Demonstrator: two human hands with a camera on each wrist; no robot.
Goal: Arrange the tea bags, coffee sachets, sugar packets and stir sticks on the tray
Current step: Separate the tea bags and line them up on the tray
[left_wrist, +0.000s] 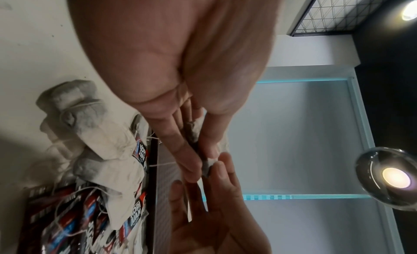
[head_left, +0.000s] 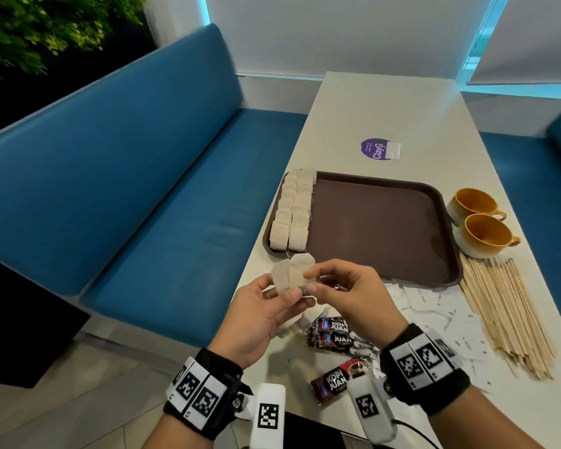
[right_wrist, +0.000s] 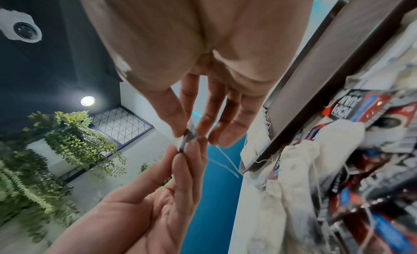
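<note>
Two pale tea bags (head_left: 292, 276) are held side by side above the table's near left corner. My left hand (head_left: 289, 298) pinches them from below with thumb and fingers. My right hand (head_left: 310, 281) pinches their lower right edge between thumb and forefinger. In the wrist views the bags' edge (left_wrist: 206, 166) (right_wrist: 186, 139) shows between both hands' fingertips, with strings hanging. The brown tray (head_left: 379, 222) lies just beyond, with two neat rows of tea bags (head_left: 292, 212) along its left side. More loose tea bags (left_wrist: 90, 133), coffee sachets (head_left: 334, 335), white sugar packets (head_left: 434, 314) and wooden stir sticks (head_left: 506, 314) lie on the table.
Two orange cups (head_left: 481, 222) stand right of the tray. A purple sticker (head_left: 373, 149) with a small clear packet (head_left: 394, 151) lies beyond the tray. A blue bench (head_left: 127, 189) runs along the table's left edge.
</note>
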